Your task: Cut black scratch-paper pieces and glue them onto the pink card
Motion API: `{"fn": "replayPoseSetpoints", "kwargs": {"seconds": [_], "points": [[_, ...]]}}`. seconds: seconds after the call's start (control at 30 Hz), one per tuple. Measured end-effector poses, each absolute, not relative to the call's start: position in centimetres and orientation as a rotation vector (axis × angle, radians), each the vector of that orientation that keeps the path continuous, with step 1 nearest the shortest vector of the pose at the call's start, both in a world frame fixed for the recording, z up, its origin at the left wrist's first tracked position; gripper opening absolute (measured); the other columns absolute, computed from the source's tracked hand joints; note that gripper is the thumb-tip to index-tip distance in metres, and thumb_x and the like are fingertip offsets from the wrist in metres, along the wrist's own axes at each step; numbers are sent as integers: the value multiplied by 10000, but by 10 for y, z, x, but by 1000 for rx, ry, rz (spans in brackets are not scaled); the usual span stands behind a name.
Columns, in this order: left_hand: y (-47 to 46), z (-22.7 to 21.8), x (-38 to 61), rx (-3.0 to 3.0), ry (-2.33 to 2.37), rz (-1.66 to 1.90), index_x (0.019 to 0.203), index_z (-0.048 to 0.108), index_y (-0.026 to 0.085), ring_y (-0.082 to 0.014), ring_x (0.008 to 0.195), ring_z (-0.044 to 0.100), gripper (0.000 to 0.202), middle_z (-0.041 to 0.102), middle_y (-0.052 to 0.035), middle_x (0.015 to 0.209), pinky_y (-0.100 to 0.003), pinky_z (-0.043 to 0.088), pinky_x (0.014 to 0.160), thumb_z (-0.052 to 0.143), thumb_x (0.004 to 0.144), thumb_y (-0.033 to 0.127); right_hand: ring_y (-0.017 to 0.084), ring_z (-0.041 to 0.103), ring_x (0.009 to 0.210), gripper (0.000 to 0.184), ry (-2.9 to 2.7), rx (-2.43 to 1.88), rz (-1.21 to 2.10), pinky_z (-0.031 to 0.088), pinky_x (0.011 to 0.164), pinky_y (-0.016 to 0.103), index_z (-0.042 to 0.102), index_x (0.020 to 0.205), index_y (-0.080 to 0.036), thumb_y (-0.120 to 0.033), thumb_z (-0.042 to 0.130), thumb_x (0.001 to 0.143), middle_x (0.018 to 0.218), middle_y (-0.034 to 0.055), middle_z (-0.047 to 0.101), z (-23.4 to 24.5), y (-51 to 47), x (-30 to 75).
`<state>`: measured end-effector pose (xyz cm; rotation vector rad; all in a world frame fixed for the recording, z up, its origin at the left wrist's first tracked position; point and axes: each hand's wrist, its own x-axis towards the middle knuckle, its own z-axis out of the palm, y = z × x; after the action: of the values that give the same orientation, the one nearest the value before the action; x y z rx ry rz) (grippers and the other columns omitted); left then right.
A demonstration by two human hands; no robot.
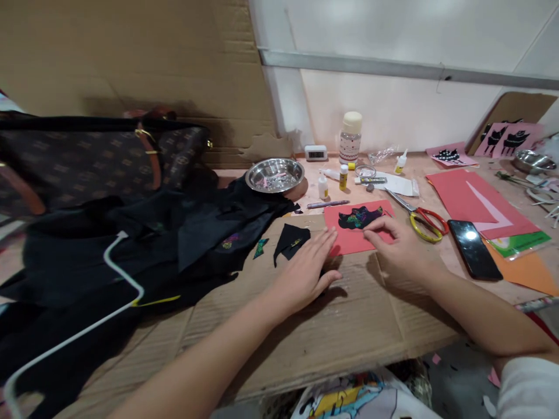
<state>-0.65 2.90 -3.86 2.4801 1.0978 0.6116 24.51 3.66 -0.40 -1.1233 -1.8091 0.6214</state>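
Note:
A small red card (349,241) lies on the cardboard-covered table, with a black cut-out (358,217) bearing coloured scratch marks on its upper part. My left hand (305,266) lies flat, fingers stretched, its fingertips on the card's left edge. My right hand (399,244) rests on the card's right side, fingers curled, index finger pointing at the cut-out. A black paper scrap (290,240) sits just left of my left hand, with a smaller scrap (261,247) beyond it.
Scissors with red and yellow handles (421,221) and a black phone (474,249) lie to the right, beside red and orange sheets (474,201). Glue bottles (323,185), a jar (350,138) and a steel bowl (274,174) stand behind. Black cloth (131,250) and a bag (87,160) fill the left.

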Motion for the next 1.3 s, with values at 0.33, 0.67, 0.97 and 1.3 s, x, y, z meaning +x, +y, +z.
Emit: {"fn": "replayPoseSetpoints", "kwargs": {"seconds": [0.33, 0.67, 0.97, 1.3], "points": [[-7, -50, 9, 2739, 1076, 114, 1559, 410, -16, -372, 1533, 403, 1082, 381, -285, 1634, -512, 331, 1265, 388, 907, 848, 195, 514, 683, 189, -2621, -740, -549, 356, 641, 325, 666, 869, -112, -72, 530, 995, 733, 71, 648, -20, 32, 282], [-47, -11, 17, 3094, 993, 168, 1240, 710, 40, -314, 1102, 730, 341, 748, -215, 1250, -441, 566, 956, 523, 1032, 237, 192, 497, 652, 104, -2694, -675, -781, 338, 651, 340, 666, 945, -106, -85, 567, 972, 691, 45, 614, -5, -4, 262], [-13, -27, 28, 3288, 856, 207, 1244, 735, 39, -271, 1071, 715, 418, 734, -206, 1306, -360, 575, 851, 505, 899, 89, 177, 563, 606, 200, -2768, -942, -698, 400, 635, 321, 628, 928, -146, -78, 454, 999, 710, 56, 672, -11, 0, 245], [-11, -23, 18, 3039, 863, 269, 1100, 763, 105, -264, 845, 682, 381, 730, -222, 1287, -394, 520, 708, 481, 846, 67, 184, 614, 573, 225, -2755, -925, -408, 476, 659, 359, 641, 952, -117, -42, 432, 982, 741, 75, 724, -9, 1, 240]]}}
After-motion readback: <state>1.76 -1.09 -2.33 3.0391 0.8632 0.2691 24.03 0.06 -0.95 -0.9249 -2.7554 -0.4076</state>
